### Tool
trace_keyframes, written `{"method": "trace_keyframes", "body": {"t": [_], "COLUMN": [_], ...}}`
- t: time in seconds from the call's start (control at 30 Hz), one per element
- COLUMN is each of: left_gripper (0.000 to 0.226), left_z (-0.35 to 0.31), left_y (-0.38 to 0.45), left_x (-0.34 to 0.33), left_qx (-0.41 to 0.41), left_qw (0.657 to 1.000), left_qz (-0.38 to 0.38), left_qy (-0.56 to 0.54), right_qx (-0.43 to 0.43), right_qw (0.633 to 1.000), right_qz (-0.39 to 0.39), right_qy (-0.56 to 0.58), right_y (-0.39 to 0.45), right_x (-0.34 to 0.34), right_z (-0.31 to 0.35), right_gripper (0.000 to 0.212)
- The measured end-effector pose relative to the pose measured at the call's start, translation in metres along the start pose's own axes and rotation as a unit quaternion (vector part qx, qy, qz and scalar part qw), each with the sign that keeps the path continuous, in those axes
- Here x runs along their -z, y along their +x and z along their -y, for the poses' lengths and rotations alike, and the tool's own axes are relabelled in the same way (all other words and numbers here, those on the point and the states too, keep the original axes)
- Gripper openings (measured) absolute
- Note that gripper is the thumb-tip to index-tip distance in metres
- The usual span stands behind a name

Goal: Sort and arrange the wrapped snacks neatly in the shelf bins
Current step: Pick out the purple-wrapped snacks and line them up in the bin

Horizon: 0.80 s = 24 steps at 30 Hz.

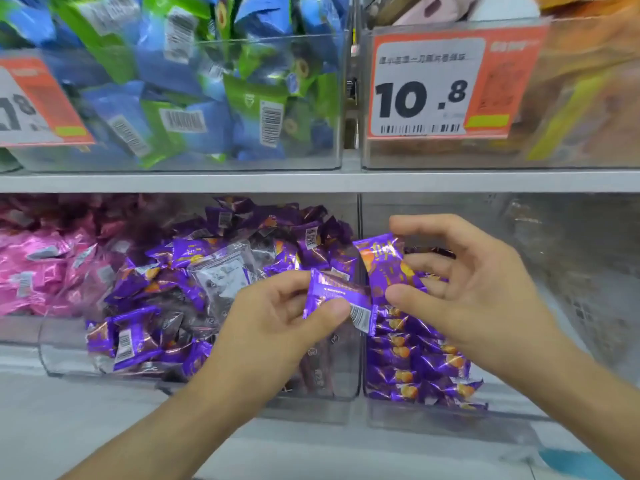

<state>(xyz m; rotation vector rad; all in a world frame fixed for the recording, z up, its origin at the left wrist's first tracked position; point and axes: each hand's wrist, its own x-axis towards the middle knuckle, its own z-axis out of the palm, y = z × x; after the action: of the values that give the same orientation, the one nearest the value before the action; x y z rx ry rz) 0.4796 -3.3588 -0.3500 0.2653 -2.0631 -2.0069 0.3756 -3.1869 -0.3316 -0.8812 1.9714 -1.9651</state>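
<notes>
Our left hand (280, 313) pinches one purple wrapped snack (337, 297) between thumb and forefinger, holding it back-side up so that the barcode end points toward 4 o'clock. We judge this pinch at the wrapper's edge lets the piece be turned before it is set down.

Our right hand (460, 289), at 3 o'clock of the left, curls its fingers and thumb around a second purple snack (384, 265), which stands face outward with its orange picture showing; the two pieces sit just beside each other above the divider between the two lower bins.

The middle lower bin (194, 386), at 9 o'clock of the hands, holds a loose heap of purple snacks (149, 289) lying at every angle, some face down with barcodes up. The right lower bin (426, 415), at 5 o'clock of the hands, holds a row of purple snacks (415, 362) stacked flat with the orange pictures all turned the same way. We infer that pieces are drawn from the heap and laid into this row, and that both held pieces are raised over the row for that reason.

At 9 o'clock, further out, lie pink wrapped snacks (38, 268). Above the shelf edge (311, 181), at 11 o'clock, a clear bin holds blue and green packets (194, 98); at 1 o'clock a price tag (440, 88) hangs on another bin.
</notes>
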Motion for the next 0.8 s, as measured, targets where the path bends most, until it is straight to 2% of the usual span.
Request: {"method": "trace_keyframes", "body": {"t": [0.1,0.27,0.37,0.47,0.6,0.67,0.8], "left_gripper": [0.022,0.018,0.016,0.019,0.026,0.032,0.016], "left_z": [0.000,-0.001,-0.003,-0.006,-0.002,-0.003,-0.006], "left_y": [0.003,0.008,0.005,0.002,0.001,0.002,0.000], "left_x": [-0.006,-0.014,-0.016,-0.018,-0.017,-0.018,-0.012], "left_qx": [-0.032,-0.059,-0.093,-0.087,-0.083,-0.075,-0.067], "left_qw": [0.999,0.997,0.993,0.993,0.996,0.995,0.994], "left_qz": [-0.032,-0.044,-0.064,-0.065,-0.030,-0.048,-0.087], "left_qy": [0.028,0.039,0.042,0.033,-0.012,-0.038,0.023], "right_qx": [-0.011,-0.053,-0.087,-0.110,-0.112,-0.114,-0.117], "right_qw": [1.000,0.998,0.995,0.991,0.993,0.993,0.993], "right_qz": [-0.016,-0.015,-0.034,-0.035,-0.024,-0.016,-0.009], "right_qy": [-0.008,-0.004,0.021,0.060,0.041,0.038,0.030], "right_y": [-0.003,-0.009,-0.009,-0.007,-0.007,-0.009,-0.008], "right_x": [0.010,0.015,0.015,0.014,0.009,0.008,0.006], "right_z": [0.000,-0.001,-0.001,0.002,0.006,0.006,0.007], "right_gripper": [0.059,0.051,0.055,0.059,0.056,0.053,0.042]}}
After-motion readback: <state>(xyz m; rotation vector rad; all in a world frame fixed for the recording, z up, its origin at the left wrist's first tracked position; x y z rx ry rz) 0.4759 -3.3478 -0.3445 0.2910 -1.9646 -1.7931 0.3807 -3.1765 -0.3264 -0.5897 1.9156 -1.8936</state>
